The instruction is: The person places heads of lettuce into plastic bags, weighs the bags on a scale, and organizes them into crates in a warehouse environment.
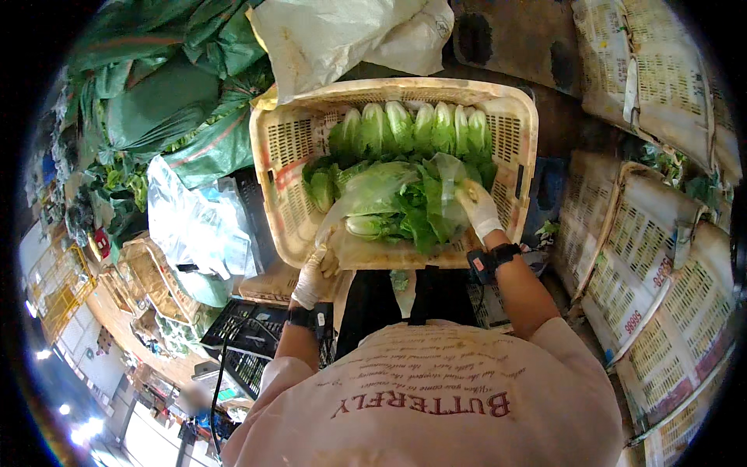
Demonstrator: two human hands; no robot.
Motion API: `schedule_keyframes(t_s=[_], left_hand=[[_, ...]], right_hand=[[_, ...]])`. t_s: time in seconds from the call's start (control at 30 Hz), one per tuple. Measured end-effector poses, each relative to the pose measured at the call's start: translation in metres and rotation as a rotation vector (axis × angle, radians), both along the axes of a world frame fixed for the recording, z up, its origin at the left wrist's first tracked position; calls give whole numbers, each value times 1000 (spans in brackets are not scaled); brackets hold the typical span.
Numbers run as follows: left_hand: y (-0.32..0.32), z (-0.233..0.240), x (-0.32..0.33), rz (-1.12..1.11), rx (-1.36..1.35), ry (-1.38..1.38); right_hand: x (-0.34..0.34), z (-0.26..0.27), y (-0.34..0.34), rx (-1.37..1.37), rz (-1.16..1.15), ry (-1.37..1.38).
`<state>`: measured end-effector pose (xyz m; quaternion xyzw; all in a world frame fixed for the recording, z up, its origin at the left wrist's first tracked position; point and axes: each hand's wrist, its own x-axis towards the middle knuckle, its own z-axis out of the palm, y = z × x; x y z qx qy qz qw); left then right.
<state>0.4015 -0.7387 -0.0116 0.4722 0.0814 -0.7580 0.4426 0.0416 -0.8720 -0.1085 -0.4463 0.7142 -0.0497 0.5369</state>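
A worn, cream-coloured slotted plastic crate stands before me. Along its far wall, a row of leafy green heads like romaine lettuce stands with pale ends up. Nearer me, more lettuce lies flat, partly covered by a clear plastic bag. My left hand, in a pale glove, pinches the bag's edge at the crate's near left corner. My right hand, gloved too, grips the bag at the right, inside the crate. Film and leaves partly hide the right fingertips.
Dirty slotted crates are stacked on the right. Green sacks fill the far left, above a pile of clear plastic bags. Black crates stand by my left arm. A whitish sack overhangs the far rim.
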Motion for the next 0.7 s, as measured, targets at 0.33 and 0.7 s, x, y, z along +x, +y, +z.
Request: schedule_keyframes(t_s=[0.33,0.7], left_hand=[[25,-26,3,65,52,-156],[-22,146,24,-46,-259,-257]], right_hand=[[15,46,16,147,-783,-605],[-18,324,23,-137,-260,-573]])
